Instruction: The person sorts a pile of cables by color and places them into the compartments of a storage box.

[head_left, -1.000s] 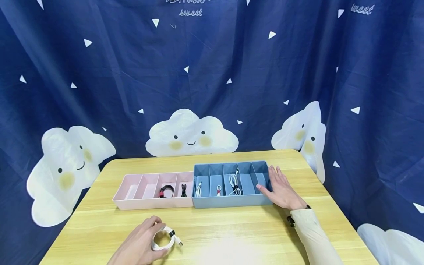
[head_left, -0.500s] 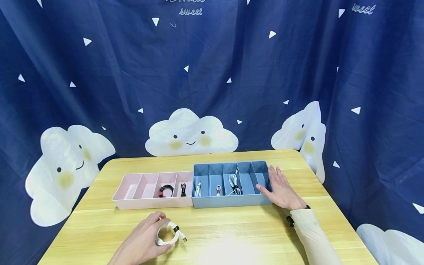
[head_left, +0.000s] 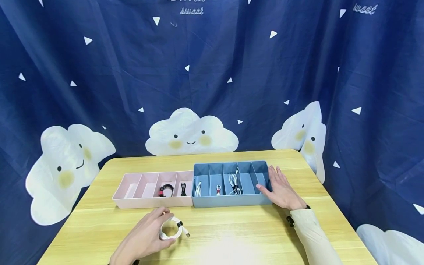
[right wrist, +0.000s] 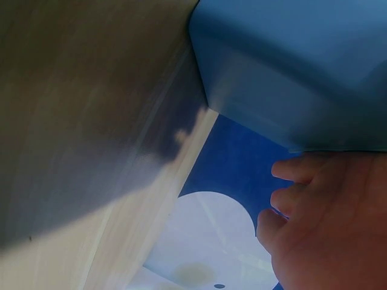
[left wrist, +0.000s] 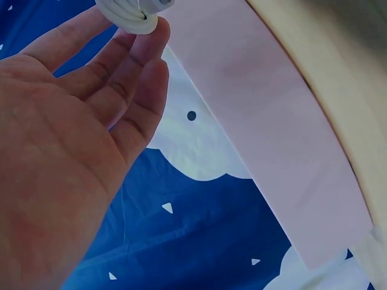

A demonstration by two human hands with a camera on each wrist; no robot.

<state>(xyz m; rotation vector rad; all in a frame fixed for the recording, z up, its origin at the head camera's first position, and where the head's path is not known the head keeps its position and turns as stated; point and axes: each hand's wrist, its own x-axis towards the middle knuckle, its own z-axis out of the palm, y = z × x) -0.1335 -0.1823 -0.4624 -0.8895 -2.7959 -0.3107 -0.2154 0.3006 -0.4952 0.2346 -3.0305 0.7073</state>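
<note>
My left hand [head_left: 147, 233] holds a coiled white USB cable [head_left: 180, 231] between thumb and fingers, above the table in front of the boxes. A black strap binds the coil, and its metal plug points right. In the left wrist view, the cable [left wrist: 128, 19] shows at the fingertips, partly cut off by the top edge. My right hand [head_left: 281, 189] rests against the right end of the blue divided box [head_left: 232, 201], fingers extended along the outside and thumb over the rim. The right wrist view shows those fingers [right wrist: 290, 199] beside the box's wall.
A pink divided box [head_left: 152, 203] adjoins the blue one on the left. It holds a black coiled cable [head_left: 172, 188] with a red strap and a small black cable [head_left: 183, 190]. Bundled white cables [head_left: 233, 181] lie in the blue box. A patterned curtain [head_left: 212, 73] hangs behind the table.
My left hand has moved a little right and forward toward the boxes, carrying the white USB cable. My right hand stays at the blue box's right end.
</note>
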